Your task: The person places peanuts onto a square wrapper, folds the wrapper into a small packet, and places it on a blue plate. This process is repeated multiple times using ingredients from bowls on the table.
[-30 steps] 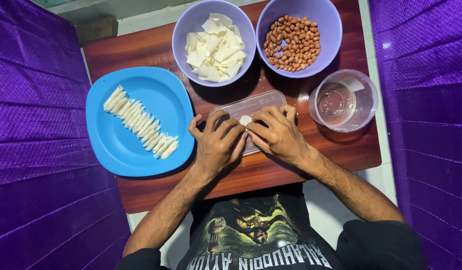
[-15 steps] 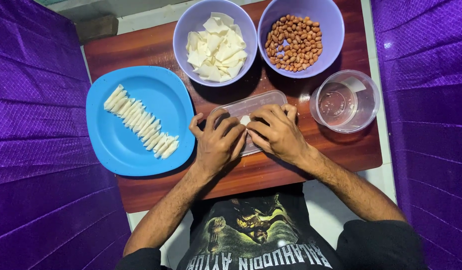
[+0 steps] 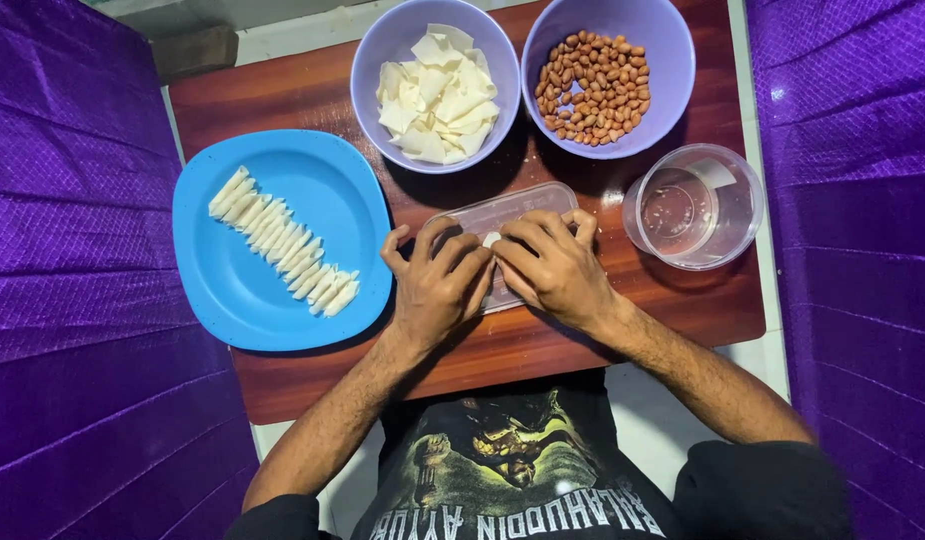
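Note:
My left hand point(image 3: 437, 282) and my right hand point(image 3: 552, 268) meet over a clear plastic lid point(image 3: 512, 212) lying flat on the wooden table point(image 3: 282, 95). Between the fingertips of both hands is a small white wrapper piece point(image 3: 491, 239), mostly hidden by my fingers. Left of my hands, a blue plate point(image 3: 322, 190) carries a diagonal row of several rolled white sticks point(image 3: 282, 243). Beyond my hands stand a purple bowl of white wrapper pieces point(image 3: 437, 95) and a purple bowl of peanuts point(image 3: 594, 90).
A clear plastic cup point(image 3: 694, 208) with a little liquid stands to the right of my right hand. Purple quilted fabric point(image 3: 72, 300) flanks the table on both sides. The table's near edge lies just past my wrists.

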